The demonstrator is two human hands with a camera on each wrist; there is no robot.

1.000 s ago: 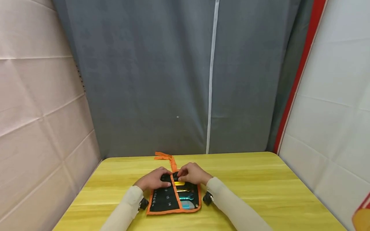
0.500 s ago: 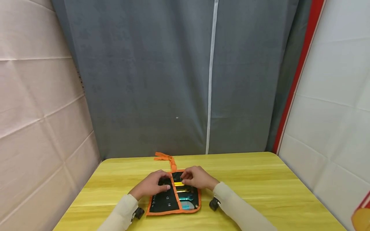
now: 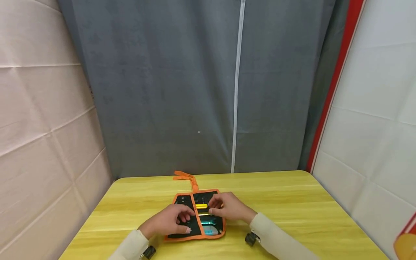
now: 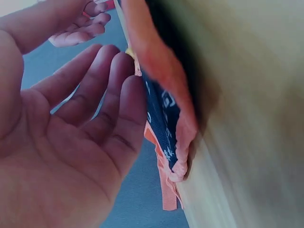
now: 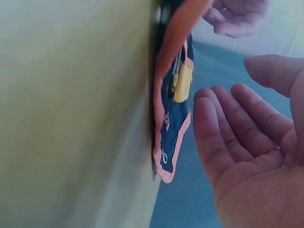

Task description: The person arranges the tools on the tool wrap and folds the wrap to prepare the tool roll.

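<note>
A black tool roll with orange edging [image 3: 195, 238] lies unfolded on the table. Its right half carries a yellow-handled tool [image 3: 202, 206], a slim gold-coloured tool [image 3: 204, 214], a teal tool [image 3: 208, 222] and a light blue and grey piece [image 3: 211, 230]. Over the roll's left half is my left hand [image 3: 169, 219], fingers loosely bent, holding nothing. In the left wrist view its fingertips [image 4: 133, 95] are close to the roll's edge; contact cannot be told. My right hand [image 3: 231, 207] hovers by the right half, near the yellow handle, its fingers relaxed and apart from the roll in the right wrist view.
Orange tie straps [image 3: 184, 176] stretch from the roll toward the far edge of the yellow wood-grain table [image 3: 276, 195]. A grey curtain [image 3: 162, 108] hangs behind it, with pale cloth walls [image 3: 48, 144] on both sides.
Both hands have drawn back toward the person and apart, the left off the roll's top, the right away from its upper right pocket. More of the roll's upper part shows.
</note>
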